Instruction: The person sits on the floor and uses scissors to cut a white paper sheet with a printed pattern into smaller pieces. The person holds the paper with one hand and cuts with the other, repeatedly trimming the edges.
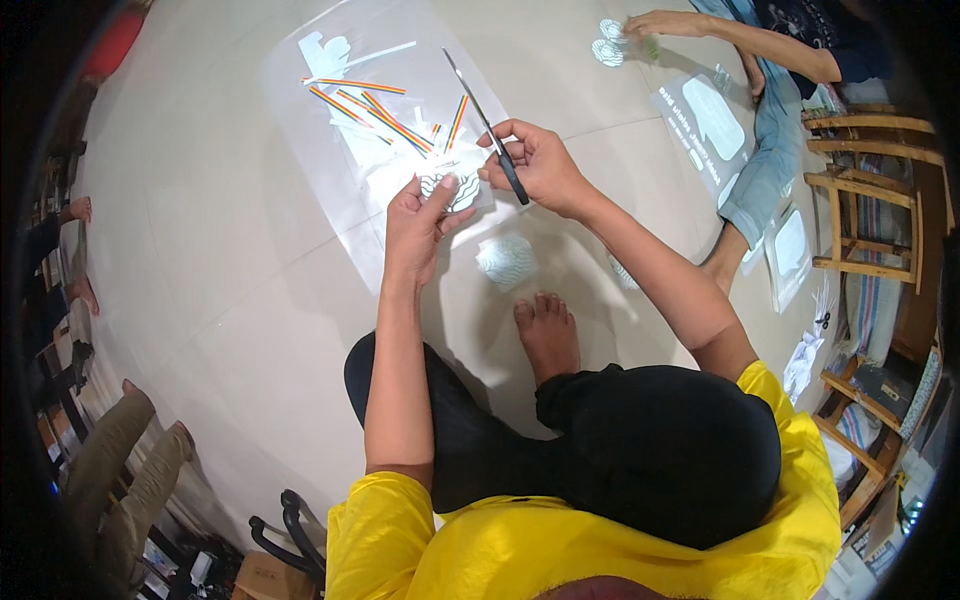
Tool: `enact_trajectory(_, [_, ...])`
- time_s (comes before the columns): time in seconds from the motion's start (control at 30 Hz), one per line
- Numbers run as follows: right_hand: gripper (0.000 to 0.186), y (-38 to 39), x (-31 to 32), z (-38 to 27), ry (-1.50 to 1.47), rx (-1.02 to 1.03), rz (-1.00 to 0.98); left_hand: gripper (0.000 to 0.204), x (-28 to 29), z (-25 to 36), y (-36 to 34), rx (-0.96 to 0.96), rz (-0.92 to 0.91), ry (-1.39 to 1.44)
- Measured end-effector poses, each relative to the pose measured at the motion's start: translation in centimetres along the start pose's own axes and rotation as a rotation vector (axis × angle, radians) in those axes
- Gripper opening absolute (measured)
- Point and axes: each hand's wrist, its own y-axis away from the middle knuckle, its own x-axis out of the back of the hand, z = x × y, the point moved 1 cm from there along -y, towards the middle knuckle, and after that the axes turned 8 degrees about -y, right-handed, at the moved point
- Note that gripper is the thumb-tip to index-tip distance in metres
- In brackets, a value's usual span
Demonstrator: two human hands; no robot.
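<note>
My left hand (pixel 415 225) is closed on a white disc with dark wavy lines (pixel 455 198), thumb on its face, over a clear sheet (pixel 300 140) on the tiled floor. Just right of it, my right hand (pixel 540 170) grips long scissors with black handles (pixel 517 183), blades pointing up and away from me. Rainbow-striped strips (pixel 350 100) and white cut pieces (pixel 330 55) lie on the sheet beyond my hands. A pale patterned piece (pixel 503 260) rests on the floor below them, near my bare foot (pixel 545 340).
At upper right, another person's hand (pixel 655 25) reaches toward round pieces (pixel 607 50), beside white sheets (pixel 715 125) and their leg (pixel 760 170). Wooden chairs (pixel 870 200) line the right. Other people's legs (pixel 150 480) are at left. A cardboard box (pixel 270 575) and black chair base (pixel 295 520) stand lower left.
</note>
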Motion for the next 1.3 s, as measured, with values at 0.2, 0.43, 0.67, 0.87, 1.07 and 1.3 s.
enact_trajectory(0.2, [0.038, -0.6, -1.9, -0.5, 0.005, -0.092, 0.107, 0.025, 1.1, 2.5, -1.2, -0.147, 0.211, -0.024])
enact_trajectory(0.43, [0.031, 6.2, -3.8, 4.0, -0.157, -0.307, 0.003, 0.025, 1.0, 1.4, -1.6, -0.178, 0.267, 0.132])
enact_trajectory(0.67, [0.035, 6.5, -4.3, 3.4, -0.139, -0.311, -0.011, 0.03, 1.0, 1.3, -1.3, -0.158, 0.222, 0.095])
enact_trajectory(0.87, [0.035, 6.3, -4.5, 2.7, -0.11, -0.302, -0.002, 0.031, 0.3, 1.8, -1.1, -0.172, 0.202, 0.093])
enact_trajectory(1.07, [0.034, 6.5, -4.5, 2.9, -0.115, -0.31, 0.004, 0.031, 0.2, 1.8, -0.9, -0.192, 0.2, 0.075])
enact_trajectory(1.3, [0.031, 6.5, -4.8, 2.8, -0.107, -0.317, 0.022, 0.032, 0.4, 1.8, -0.9, -0.196, 0.203, 0.054])
